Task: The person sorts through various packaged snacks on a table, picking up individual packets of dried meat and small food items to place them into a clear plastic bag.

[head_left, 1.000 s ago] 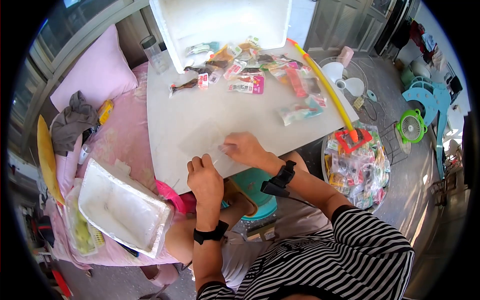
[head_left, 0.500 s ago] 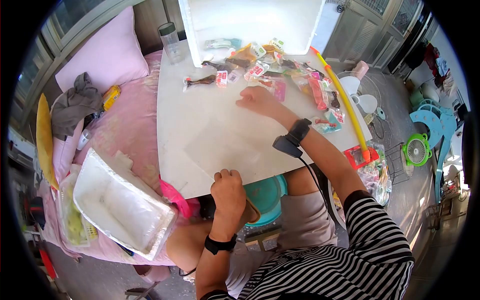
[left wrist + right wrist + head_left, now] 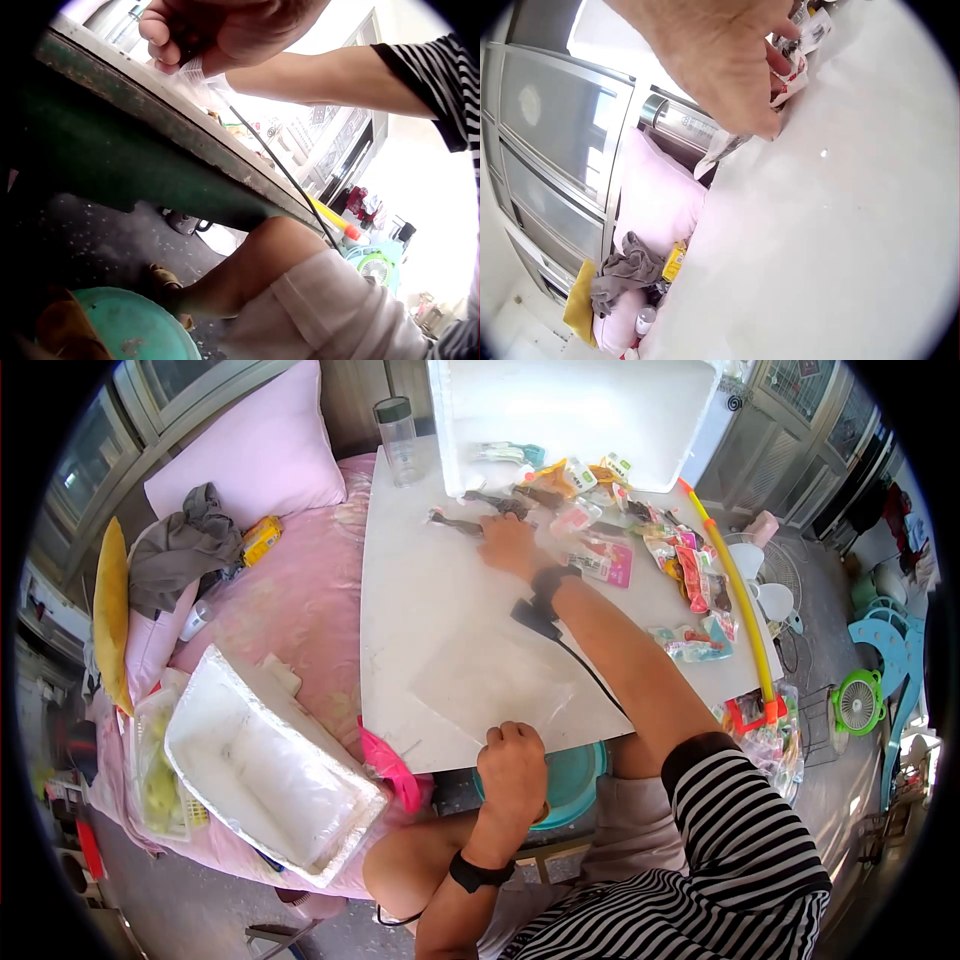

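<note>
Left hand (image 3: 513, 775): at the near edge of the counter (image 3: 420, 620). Fingers curled; grip clenched on the near end of a clear bag (image 3: 490, 685). The bag lies flat, spreading from the hand toward the middle of the counter; its outline is faint against the pale top. In the left wrist view, bunched clear plastic shows just below the curled fingers.

Right hand (image 3: 508, 545): over the far part of the counter, well apart from the bag. Grip grasps a dark packet (image 3: 455, 522); in the right wrist view, red-and-white wrapping shows between thumb and fingers. One end of the packet sticks out to the left of the hand; the rest is covered.

Surroundings on the counter: a packet with a pink end (image 3: 618, 567) lies just right of the right hand. Farther right are a red packet (image 3: 690, 576) and a teal packet (image 3: 690, 644). A yellow tube (image 3: 738, 595) with orange ends runs along the right edge. A white foam box (image 3: 580, 420) stands at the far end, and a clear jar (image 3: 400, 450) with a dark lid stands upright to its left.

Beyond the counter: a second foam box (image 3: 265, 765) sits tilted on the pink bed (image 3: 325, 595) at left.
</note>
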Available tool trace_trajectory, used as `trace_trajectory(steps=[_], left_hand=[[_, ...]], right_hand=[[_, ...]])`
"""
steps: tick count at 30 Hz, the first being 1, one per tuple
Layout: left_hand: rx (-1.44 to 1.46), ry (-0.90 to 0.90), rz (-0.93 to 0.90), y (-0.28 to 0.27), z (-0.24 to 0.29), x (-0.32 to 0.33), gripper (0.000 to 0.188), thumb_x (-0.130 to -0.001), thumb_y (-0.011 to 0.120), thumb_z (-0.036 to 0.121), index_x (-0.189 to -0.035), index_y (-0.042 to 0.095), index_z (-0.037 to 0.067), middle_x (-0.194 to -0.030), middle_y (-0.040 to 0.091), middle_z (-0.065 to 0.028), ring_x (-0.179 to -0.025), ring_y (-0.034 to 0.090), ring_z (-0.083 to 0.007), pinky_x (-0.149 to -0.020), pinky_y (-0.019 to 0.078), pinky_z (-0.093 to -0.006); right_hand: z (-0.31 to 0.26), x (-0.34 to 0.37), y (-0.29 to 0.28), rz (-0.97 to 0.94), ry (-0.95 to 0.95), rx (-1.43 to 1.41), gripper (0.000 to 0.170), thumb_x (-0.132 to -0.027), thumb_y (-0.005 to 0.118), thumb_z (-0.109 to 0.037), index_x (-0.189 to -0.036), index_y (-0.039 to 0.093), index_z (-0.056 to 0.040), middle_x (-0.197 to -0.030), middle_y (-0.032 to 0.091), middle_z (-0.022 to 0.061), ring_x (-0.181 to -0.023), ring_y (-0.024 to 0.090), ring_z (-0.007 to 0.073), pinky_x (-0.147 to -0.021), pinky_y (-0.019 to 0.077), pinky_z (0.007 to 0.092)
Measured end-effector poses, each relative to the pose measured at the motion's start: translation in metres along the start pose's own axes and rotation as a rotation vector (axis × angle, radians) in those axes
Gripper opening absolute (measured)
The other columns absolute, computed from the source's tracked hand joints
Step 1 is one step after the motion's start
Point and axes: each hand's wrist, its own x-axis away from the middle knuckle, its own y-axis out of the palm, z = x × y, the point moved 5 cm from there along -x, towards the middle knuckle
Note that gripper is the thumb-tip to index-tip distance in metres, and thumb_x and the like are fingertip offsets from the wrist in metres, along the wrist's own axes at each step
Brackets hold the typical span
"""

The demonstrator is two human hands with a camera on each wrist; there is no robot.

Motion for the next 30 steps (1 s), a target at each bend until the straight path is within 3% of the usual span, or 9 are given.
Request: trace_trajectory(steps=[3, 6, 9, 12, 15, 17, 23, 30], left_hand=[[0.018, -0.001, -0.023, -0.004, 0.003, 0.000, 0.023, -0.065, 0.066, 0.007, -0.086, 0.065, -0.002, -0.078, 0.058, -0.0086, -0.077, 0.061, -0.0224, -0.058, 0.0528, -0.0291], [0.079, -0.013, 0.000, -0.008, 0.002, 0.000, 0.009, -0.068, 0.062, 0.003, -0.077, 0.060, 0.001, -0.079, 0.059, -0.0116, -0.077, 0.062, -0.0269, -0.058, 0.0535, -0.0335], [0.114, -0.035, 0.051, -0.002, -0.002, 0.001, 0.001, -0.071, 0.060, 0.002, -0.071, 0.059, 0.002, -0.078, 0.060, -0.0131, -0.076, 0.063, -0.0300, -0.059, 0.0536, -0.0371], [0.154, -0.044, 0.072, 0.003, -0.004, 0.001, 0.005, -0.074, 0.060, 0.004, -0.069, 0.060, 0.003, -0.076, 0.060, -0.0136, -0.076, 0.062, -0.0315, -0.061, 0.0533, -0.0397], [0.165, -0.031, 0.068, 0.005, -0.007, -0.002, 0.004, -0.073, 0.059, 0.004, -0.070, 0.060, 0.002, -0.078, 0.061, -0.0147, -0.077, 0.062, -0.0316, -0.063, 0.0531, -0.0400], [0.185, -0.042, 0.106, 0.007, -0.008, -0.001, 0.016, -0.080, 0.059, 0.010, -0.067, 0.059, 0.002, -0.075, 0.061, -0.0160, -0.075, 0.062, -0.0343, -0.065, 0.0513, -0.0442], [0.212, -0.057, 0.115, 0.009, -0.013, -0.002, 0.016, -0.083, 0.058, 0.012, -0.070, 0.059, 0.001, -0.075, 0.061, -0.0167, -0.074, 0.061, -0.0363, -0.066, 0.0493, -0.0466], [0.198, -0.040, 0.187, -0.004, -0.010, -0.001, 0.010, -0.083, 0.058, 0.009, -0.075, 0.058, 0.001, -0.074, 0.059, -0.0159, -0.075, 0.061, -0.0360, -0.063, 0.0487, -0.0464]], right_hand=[[-0.004, 0.016, -0.003, -0.083, -0.115, 0.067, 0.033, -0.076, 0.058, -0.013, -0.107, 0.057, -0.0028, -0.100, 0.064, 0.0175, -0.099, 0.060, 0.0358, -0.078, 0.0489, 0.0450], [0.000, 0.044, -0.022, -0.119, -0.035, -0.088, 0.026, -0.072, 0.063, -0.015, -0.093, 0.059, 0.0002, -0.086, 0.064, 0.0195, -0.085, 0.062, 0.0361, -0.076, 0.0508, 0.0400], [0.016, 0.087, -0.060, 0.024, 0.122, -0.624, 0.027, -0.074, 0.065, -0.016, -0.094, 0.060, 0.0019, -0.084, 0.064, 0.0176, -0.074, 0.064, 0.0293, -0.066, 0.0526, 0.0357], [0.032, 0.145, -0.086, 0.004, 0.301, -1.062, 0.031, -0.078, 0.067, -0.019, -0.101, 0.062, 0.0015, -0.083, 0.065, 0.0111, -0.068, 0.064, 0.0188, -0.057, 0.0513, 0.0280], [0.031, 0.211, -0.124, 0.007, 0.295, -1.304, 0.029, -0.084, 0.066, -0.020, -0.105, 0.062, -0.0004, -0.083, 0.065, 0.0051, -0.065, 0.062, 0.0104, -0.051, 0.0483, 0.0218], [0.031, 0.250, -0.140, -0.025, 0.382, -1.318, 0.027, -0.086, 0.065, -0.019, -0.106, 0.062, -0.0015, -0.083, 0.065, 0.0044, -0.064, 0.062, 0.0092, -0.052, 0.0480, 0.0210], [0.018, 0.349, -0.153, -0.162, 0.475, -1.436, 0.025, -0.088, 0.064, -0.018, -0.107, 0.062, -0.0026, -0.080, 0.065, 0.0025, -0.064, 0.061, 0.0066, -0.053, 0.0465, 0.0191], [0.001, 0.374, -0.150, -0.160, 0.521, -1.422, 0.020, -0.088, 0.063, -0.013, -0.106, 0.062, -0.0039, -0.079, 0.065, 0.0015, -0.064, 0.059, 0.0050, -0.053, 0.0461, 0.0195]])
